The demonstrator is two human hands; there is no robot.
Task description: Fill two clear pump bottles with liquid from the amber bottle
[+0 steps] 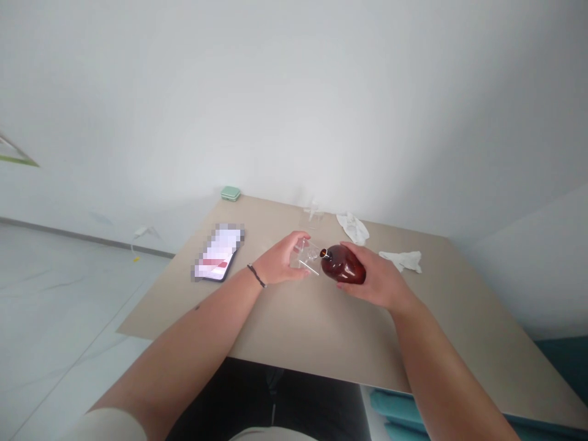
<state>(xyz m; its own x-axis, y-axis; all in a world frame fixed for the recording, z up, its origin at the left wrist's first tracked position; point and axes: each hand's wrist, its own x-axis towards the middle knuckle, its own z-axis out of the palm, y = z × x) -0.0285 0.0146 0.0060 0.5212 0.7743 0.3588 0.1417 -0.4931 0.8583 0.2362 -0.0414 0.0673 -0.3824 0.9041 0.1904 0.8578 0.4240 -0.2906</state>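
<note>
A brown bottle [342, 267] tips sideways above the table [312, 331], its open neck pointing left at a clear container [309, 256]. The right hand [377, 277] wraps the bottle's body, fingers curved partly open around it. The left hand [281, 261] grips the container, thumb and fingers spread wide to its sides. Beyond lie crumpled tissues [353, 228]; left, a phone [220, 252] and a green case [230, 194].

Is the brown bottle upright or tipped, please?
Tipped: the brown bottle, held in the right hand, leans over sideways, its neck pointing toward the clear container in the left hand.
</note>
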